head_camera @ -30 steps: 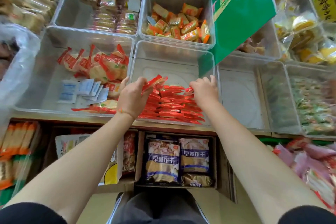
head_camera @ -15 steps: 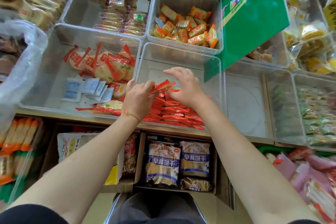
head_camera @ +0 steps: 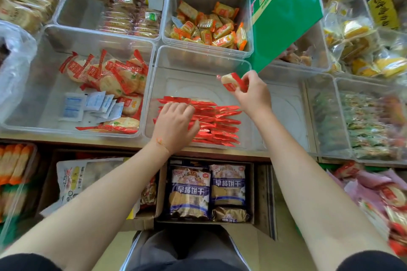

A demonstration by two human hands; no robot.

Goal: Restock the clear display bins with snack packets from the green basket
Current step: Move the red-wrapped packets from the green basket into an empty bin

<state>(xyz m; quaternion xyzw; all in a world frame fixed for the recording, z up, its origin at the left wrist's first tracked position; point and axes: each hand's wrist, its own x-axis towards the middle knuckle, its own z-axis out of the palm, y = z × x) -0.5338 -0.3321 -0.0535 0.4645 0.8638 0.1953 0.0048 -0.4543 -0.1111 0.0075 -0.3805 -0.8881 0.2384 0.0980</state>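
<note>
The left hand (head_camera: 175,126) lies on the row of flat red foil snack packets (head_camera: 211,123) stacked on edge in the near part of the clear plastic display bin (head_camera: 198,59); its fingers curl over the tops of the packets and press them, though whether they actually pinch any cannot be told. The right hand (head_camera: 253,92), raised just beyond and to the right of the left, pinches a single round rice cracker in a clear wrapper with red ends (head_camera: 231,81) above the bare far part of the same bin.

The green basket is not clearly in view; only a green edge shows low to the right of the right forearm.

The upright row looks loosely packed, so it would probably topple forward into the open space if the left hand lifts before the held cracker is tucked against it. The slanted green printed sign card (head_camera: 284,13), just past the right hand's knuckles, could be knocked by a careless reach.
</note>
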